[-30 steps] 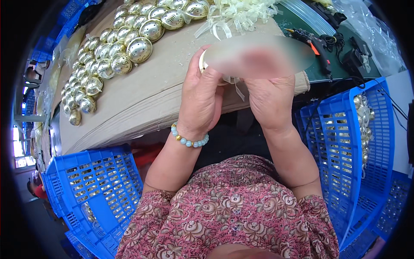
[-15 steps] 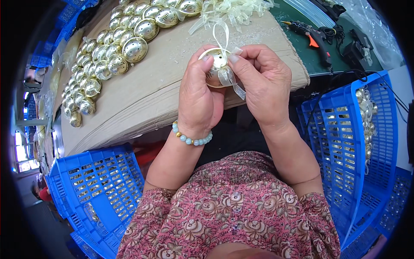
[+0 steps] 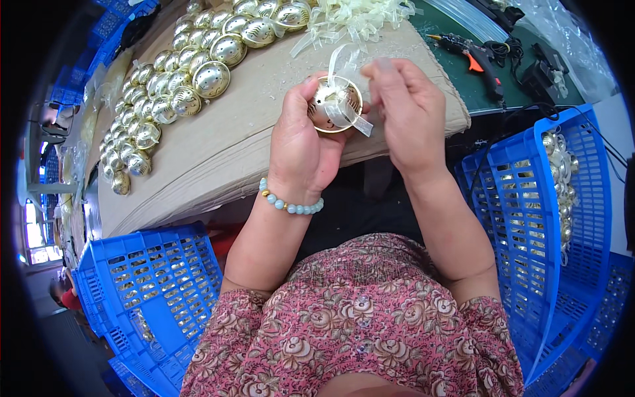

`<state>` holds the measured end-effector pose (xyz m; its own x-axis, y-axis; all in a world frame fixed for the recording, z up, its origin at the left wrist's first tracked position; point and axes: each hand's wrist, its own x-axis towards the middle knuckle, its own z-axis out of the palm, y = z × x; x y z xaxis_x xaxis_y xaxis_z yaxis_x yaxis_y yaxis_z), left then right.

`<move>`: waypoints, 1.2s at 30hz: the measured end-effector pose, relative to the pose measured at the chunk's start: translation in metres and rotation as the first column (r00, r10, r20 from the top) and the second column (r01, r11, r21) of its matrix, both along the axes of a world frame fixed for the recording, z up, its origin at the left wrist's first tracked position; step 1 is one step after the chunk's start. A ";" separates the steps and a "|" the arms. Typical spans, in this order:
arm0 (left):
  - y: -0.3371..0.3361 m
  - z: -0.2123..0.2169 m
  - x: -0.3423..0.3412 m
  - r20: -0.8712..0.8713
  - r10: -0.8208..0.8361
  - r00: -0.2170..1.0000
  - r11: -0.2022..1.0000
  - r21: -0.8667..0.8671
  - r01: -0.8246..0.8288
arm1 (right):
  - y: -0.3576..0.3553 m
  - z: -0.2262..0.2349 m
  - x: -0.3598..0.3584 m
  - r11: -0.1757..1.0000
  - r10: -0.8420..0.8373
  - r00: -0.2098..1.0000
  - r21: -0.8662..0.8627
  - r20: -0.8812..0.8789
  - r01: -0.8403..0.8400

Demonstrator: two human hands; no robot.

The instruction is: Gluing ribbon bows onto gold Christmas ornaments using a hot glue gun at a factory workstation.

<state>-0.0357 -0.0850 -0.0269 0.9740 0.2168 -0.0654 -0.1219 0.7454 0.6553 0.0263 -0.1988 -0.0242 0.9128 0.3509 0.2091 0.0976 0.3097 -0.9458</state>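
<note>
My left hand [image 3: 301, 135], with a pale blue bead bracelet at the wrist, is closed round a shiny gold jingle bell [image 3: 324, 118] above the near edge of the cardboard. A sheer cream ribbon bow [image 3: 340, 109] lies on the bell's face, one tail hanging to the right. From the bell's top rises a pale ribbon loop [image 3: 336, 63]. My right hand [image 3: 413, 109] is raised just right of the bell, apart from it, its fingers curled and its thumb and fingertips smeared by motion. Whether anything is between them I cannot make out.
Many gold bells [image 3: 178, 79] cover the left of the cardboard [image 3: 264, 112]; cream ribbons [image 3: 357, 20] are heaped at the back. A glue gun [image 3: 469, 56] lies on the green surface at right. Blue crates [image 3: 145, 278] with bells stand left and right [image 3: 529, 218] of me.
My right hand has come away from the bell and bow, moving slightly up and right. The bell has turned a little in my left hand, and the bow now lies across its face.
</note>
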 end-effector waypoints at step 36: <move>0.073 0.081 0.035 0.098 -0.194 0.976 0.451 0.893 0.000 | -0.037 0.051 0.045 0.999 0.036 0.907 -0.020 0.419 -0.031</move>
<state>-0.0004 -0.0116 0.0540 0.9648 -0.0345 0.2606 -0.2618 -0.2115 0.9416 0.0711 -0.2358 0.0272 0.7298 0.3848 0.5650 0.4755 0.3081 -0.8240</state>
